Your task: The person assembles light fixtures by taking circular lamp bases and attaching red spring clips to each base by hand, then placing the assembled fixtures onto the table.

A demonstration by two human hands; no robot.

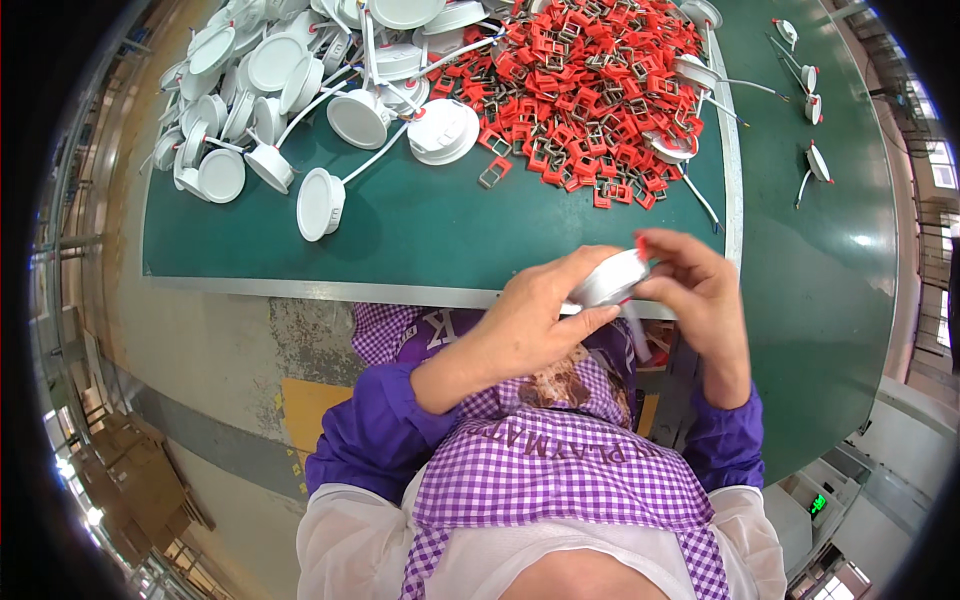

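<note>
Over the front edge of the green table, my left hand [553,308] grips a round white downlight [612,280] by its body. At the downlight's right side, my right hand [697,285] pinches a small red clip [641,246] between thumb and fingers, against or very near the rim. A pale cable hangs below the light, blurred. Beyond my hands lies a big heap of red clips with metal springs [590,95]. Left of that heap, many white downlights [275,62] are piled up with their cables.
One downlight [321,204] lies apart, nearest the table's front edge [330,290]. Several lights stand along the right edge of the clip heap, by a pale raised strip [733,160]. Past the strip runs a green belt-like surface [810,260] carrying a few spaced downlights [818,162].
</note>
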